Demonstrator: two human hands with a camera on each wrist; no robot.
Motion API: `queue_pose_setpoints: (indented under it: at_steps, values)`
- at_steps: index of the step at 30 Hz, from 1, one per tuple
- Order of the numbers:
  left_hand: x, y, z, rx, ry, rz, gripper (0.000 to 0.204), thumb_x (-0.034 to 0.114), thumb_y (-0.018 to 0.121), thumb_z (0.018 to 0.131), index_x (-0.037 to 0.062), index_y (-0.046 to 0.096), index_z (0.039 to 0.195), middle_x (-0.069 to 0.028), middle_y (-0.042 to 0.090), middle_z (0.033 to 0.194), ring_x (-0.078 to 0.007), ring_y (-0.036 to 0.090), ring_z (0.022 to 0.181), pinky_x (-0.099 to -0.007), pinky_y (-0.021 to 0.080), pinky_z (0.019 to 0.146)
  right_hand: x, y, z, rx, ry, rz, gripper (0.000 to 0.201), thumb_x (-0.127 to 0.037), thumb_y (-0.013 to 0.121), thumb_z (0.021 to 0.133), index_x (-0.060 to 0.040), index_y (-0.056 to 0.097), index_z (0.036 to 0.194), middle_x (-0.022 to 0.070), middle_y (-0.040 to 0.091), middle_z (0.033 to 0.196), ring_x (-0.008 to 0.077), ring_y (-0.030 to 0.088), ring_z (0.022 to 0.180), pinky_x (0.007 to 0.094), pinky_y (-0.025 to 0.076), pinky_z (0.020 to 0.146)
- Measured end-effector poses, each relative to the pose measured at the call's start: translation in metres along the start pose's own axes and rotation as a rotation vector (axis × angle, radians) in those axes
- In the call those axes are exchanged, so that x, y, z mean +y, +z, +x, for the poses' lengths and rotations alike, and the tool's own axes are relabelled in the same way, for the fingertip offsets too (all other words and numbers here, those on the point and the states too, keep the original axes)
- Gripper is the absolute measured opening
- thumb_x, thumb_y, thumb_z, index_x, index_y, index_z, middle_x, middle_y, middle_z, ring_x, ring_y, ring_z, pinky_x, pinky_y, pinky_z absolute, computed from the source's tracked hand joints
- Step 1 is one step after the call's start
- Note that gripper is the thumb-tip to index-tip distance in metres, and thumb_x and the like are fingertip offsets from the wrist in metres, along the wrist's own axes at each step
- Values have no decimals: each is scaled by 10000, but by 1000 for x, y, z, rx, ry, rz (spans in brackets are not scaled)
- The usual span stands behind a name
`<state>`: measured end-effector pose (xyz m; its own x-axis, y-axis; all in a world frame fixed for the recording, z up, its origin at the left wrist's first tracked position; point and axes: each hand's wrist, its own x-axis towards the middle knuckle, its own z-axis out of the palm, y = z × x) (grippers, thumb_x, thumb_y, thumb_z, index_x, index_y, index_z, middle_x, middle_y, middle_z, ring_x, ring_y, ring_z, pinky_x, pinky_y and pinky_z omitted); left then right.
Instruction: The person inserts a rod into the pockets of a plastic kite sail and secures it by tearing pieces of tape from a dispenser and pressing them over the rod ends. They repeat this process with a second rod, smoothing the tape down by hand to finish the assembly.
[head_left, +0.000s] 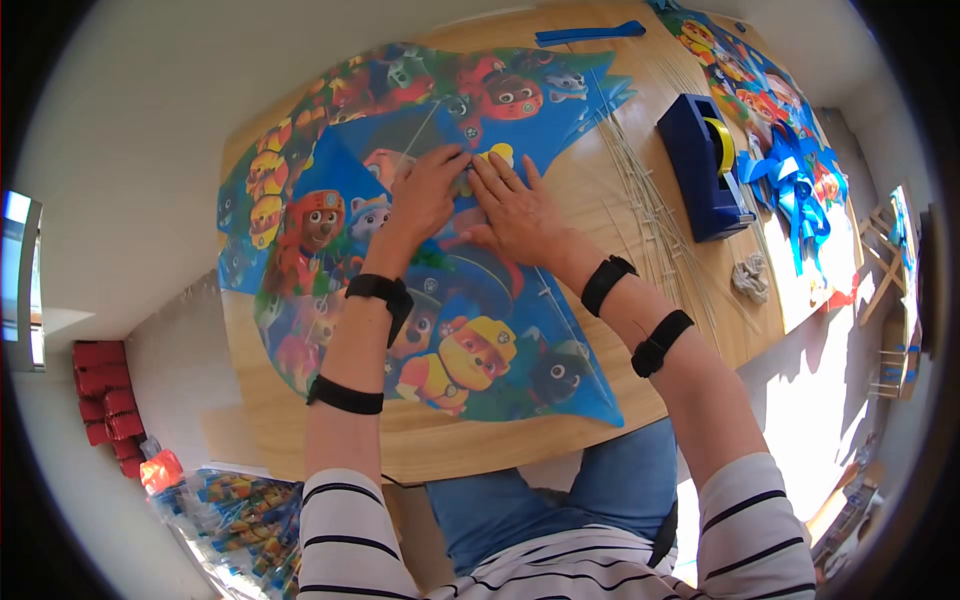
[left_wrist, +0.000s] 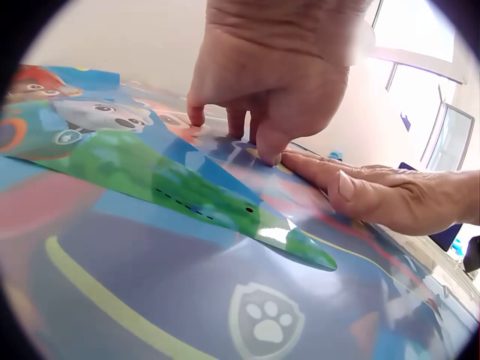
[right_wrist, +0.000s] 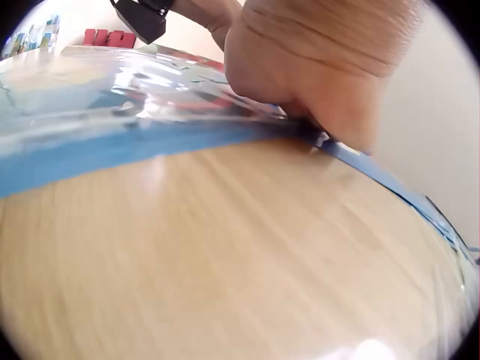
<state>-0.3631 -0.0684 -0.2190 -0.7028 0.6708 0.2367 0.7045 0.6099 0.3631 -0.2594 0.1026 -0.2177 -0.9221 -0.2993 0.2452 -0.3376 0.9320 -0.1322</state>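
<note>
On the printed sheet (head_left: 470,355), the left hand (head_left: 425,198) rests bent fingers, any pinch unclear. The right hand (head_left: 520,215), fingers straight, seemingly steadies it.

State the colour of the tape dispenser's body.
The dispenser's body is dark blue, clearest in the head view.

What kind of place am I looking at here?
Probably a small craft workshop or a home workroom: the wooden table carries large printed sheets with cartoon characters, a tape dispenser and many thin sticks.
</note>
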Motion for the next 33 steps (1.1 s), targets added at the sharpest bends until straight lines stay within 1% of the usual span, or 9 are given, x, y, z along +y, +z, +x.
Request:
queue_pose_setpoints:
  at_steps: [7, 10, 19, 22, 23, 25, 28, 30, 33]
  values:
    - [4, 0, 2, -28, -46, 16, 517, 5, 567, 800, 153, 613, 1293, -17, 536, 1396, -238, 490, 1297, -486, 408, 1007, -10, -12, -50, -60, 8, -10, 860, -647, 418, 927, -16, 325, 1505, 161, 285, 1585, 324, 202, 1490, 604, 148, 1172]
    - [6, -4, 4, -37, -37, 62, 510, 44, 663, 802, 109, 603, 1304, -52, 549, 1386, -277, 546, 1233, -388, 468, 1001, -16, -21, -77, -82, 16, 26, 856, -640, 429, 924, -21, 325, 1506, 159, 275, 1590, 324, 191, 1494, 605, 150, 1171]
    - [1, -3, 7, -99, -70, -5, 493, 53, 636, 817, 97, 599, 1307, -59, 526, 1414, -281, 553, 1229, -368, 470, 996, -38, -52, -147, -171, 73, 136, 859, -611, 465, 916, -21, 299, 1518, 138, 250, 1603, 316, 163, 1503, 617, 88, 1179]
    - [-5, -2, 12, -57, -73, -128, 473, 60, 617, 805, 125, 630, 1273, -53, 538, 1401, -283, 541, 1239, -399, 462, 998, -47, -64, -174, -195, 107, 186, 865, -612, 468, 911, -23, 295, 1520, 139, 247, 1604, 315, 155, 1505, 613, 60, 1182]
    - [-6, 1, 10, 22, -66, -191, 463, 58, 616, 808, 115, 630, 1268, -74, 535, 1400, -296, 539, 1239, -399, 459, 1001, -48, -69, -184, -204, 124, 185, 866, -614, 465, 911, -22, 296, 1520, 138, 245, 1605, 313, 154, 1506, 611, 54, 1183]
    - [10, -13, 7, 171, -56, -314, 445, 53, 614, 814, 93, 630, 1258, -116, 529, 1400, -324, 533, 1238, -397, 453, 1009, -52, -78, -202, -225, 164, 193, 869, -618, 461, 910, -20, 299, 1519, 135, 243, 1606, 309, 150, 1507, 608, 40, 1184]
    - [36, -27, -15, 82, 49, -253, 423, 69, 579, 861, 61, 607, 1283, -127, 502, 1432, -316, 503, 1287, -381, 416, 1055, -52, -92, -211, -209, 155, 152, 870, -622, 454, 911, -11, 309, 1513, 130, 252, 1604, 307, 153, 1506, 605, 36, 1185]
    - [76, -19, -56, 30, 100, -146, 433, 84, 628, 850, 26, 595, 1278, -156, 504, 1419, -342, 476, 1306, -392, 392, 1070, -54, -90, -202, -175, 144, 153, 863, -621, 448, 916, -6, 319, 1507, 128, 258, 1602, 304, 154, 1507, 604, 38, 1185]
    - [139, -23, -108, -117, 17, -7, 571, 158, 729, 807, 18, 540, 1328, -168, 461, 1448, -377, 414, 1349, -480, 348, 1084, -57, -74, -188, -123, 118, 149, 849, -618, 442, 923, -4, 337, 1499, 128, 267, 1599, 304, 162, 1505, 605, 43, 1185]
